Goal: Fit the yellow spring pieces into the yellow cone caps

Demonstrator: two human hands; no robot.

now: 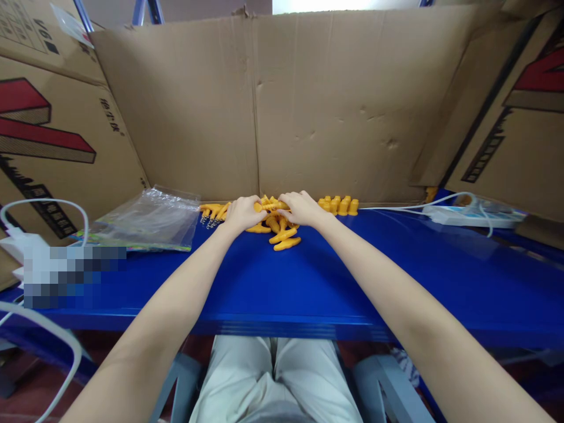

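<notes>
My left hand [243, 214] is closed on a small yellow plastic piece [258, 207], beside a pile of similar parts. Facing it, my right hand [304, 209] has its fingers closed on a thin, ridged yellow rod [275, 206] that reaches between both hands. Under and in front of the hands lie loose yellow plastic handles [287, 244], rounded and elongated. Several yellow parts with dark, chain-like bits [212, 221] lie left of my left hand. Right of my right hand, short yellow cylinders [343, 205] stand upright in rows. My fingers partly hide the held pieces.
Clear plastic bags [150, 220] lie on the blue table [282, 294] at left. A cardboard wall [335, 106] closes off the back, with boxes on both sides. A white power strip [476, 216] and its cable are at right; white cables [66, 335] loop at left.
</notes>
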